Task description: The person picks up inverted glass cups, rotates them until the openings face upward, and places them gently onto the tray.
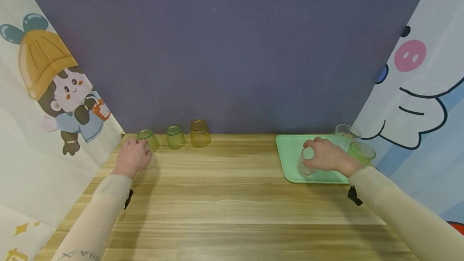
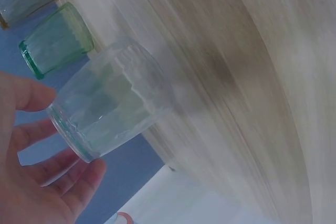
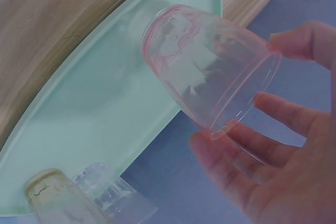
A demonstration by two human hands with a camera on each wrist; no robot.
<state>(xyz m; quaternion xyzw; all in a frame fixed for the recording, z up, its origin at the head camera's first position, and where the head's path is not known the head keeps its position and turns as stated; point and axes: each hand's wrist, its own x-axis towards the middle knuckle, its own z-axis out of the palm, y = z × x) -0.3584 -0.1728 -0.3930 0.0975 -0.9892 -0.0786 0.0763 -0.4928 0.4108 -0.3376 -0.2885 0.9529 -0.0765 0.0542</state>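
At the left, my left hand point(image 1: 132, 157) grips a clear glass tumbler point(image 2: 107, 106) by its upper end, fingertips spread round it. The tumbler's wider end faces the wooden table; whether it touches is unclear. Just behind stands a yellow-green tumbler point(image 1: 152, 141), partly covered by the fingers in the head view. Over the green tray point(image 1: 290, 152), my right hand point(image 1: 324, 154) holds a pink-tinted clear tumbler point(image 3: 205, 66) by the rim, base downward. Thumb and fingers ring that rim; I cannot tell whether the base meets the tray.
A green tumbler point(image 1: 175, 138) and an amber tumbler point(image 1: 200, 134) stand along the table's back edge. On the tray's right side are a clear glass point(image 1: 346, 135) and a yellow-green glass point(image 1: 361, 153), partly behind the right forearm. A dark panel point(image 1: 232, 51) rises behind the table point(image 1: 217, 204).
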